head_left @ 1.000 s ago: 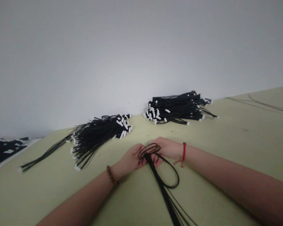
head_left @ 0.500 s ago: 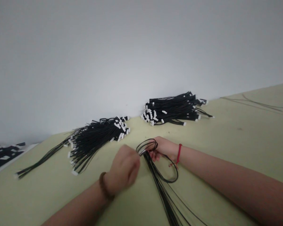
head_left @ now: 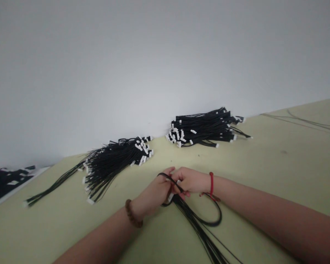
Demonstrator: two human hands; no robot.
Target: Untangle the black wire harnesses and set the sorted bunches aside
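My left hand (head_left: 161, 190) and my right hand (head_left: 189, 180) meet over the front middle of the table, fingers closed on a black wire harness (head_left: 194, 220). The wires loop up and around my left fingers, and a larger loop hangs below my right wrist. A white connector (head_left: 171, 197) shows just under my fingers. From there the loose strands run down to the bottom edge of the view. The fingertips partly hide one another, so the exact grip cannot be made out.
One pile of black wire harnesses (head_left: 112, 161) with white connectors lies at left, another pile (head_left: 203, 126) against the wall (head_left: 159, 66). Thin loose wires (head_left: 305, 119) rest far right on the yellow-green table (head_left: 277, 176). More black harnesses (head_left: 11, 179) sit at the far left edge.
My left hand has moved right and up to my right hand and now grips the wires. The coiled loop at the fingers has shifted, and the view has moved slightly.
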